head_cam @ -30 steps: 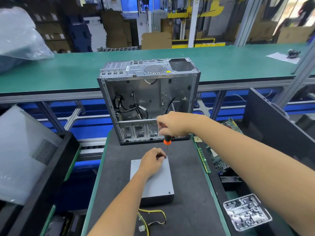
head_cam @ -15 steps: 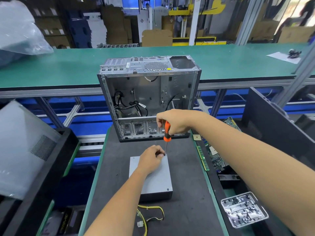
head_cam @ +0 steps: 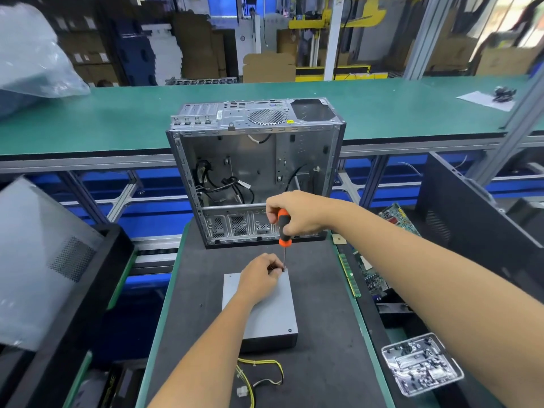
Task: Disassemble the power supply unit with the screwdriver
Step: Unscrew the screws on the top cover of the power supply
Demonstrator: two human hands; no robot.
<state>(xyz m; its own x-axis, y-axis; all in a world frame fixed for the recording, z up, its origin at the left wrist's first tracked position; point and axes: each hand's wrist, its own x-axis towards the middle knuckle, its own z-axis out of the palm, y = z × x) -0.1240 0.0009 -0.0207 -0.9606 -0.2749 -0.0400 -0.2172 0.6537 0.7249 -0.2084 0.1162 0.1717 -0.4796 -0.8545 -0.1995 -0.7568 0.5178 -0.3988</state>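
Screwdriver (head_cam: 283, 228) gripped by right hand (head_cam: 297, 214), tip at power supply unit (head_cam: 265, 313) far edge; left hand (head_cam: 259, 278) pinches there.

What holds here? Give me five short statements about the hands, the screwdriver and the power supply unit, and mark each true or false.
1. The right hand grips the screwdriver by its orange and black handle. True.
2. The screwdriver tip is at the near right corner of the power supply unit. False: it is at the far right corner.
3. The left hand rests on the unit, fingers pinched beside the tip. True.
4. The unit still sits inside the computer case. False: it lies on the dark mat in front of the case.
5. Yellow cables trail from the unit's near side. True.
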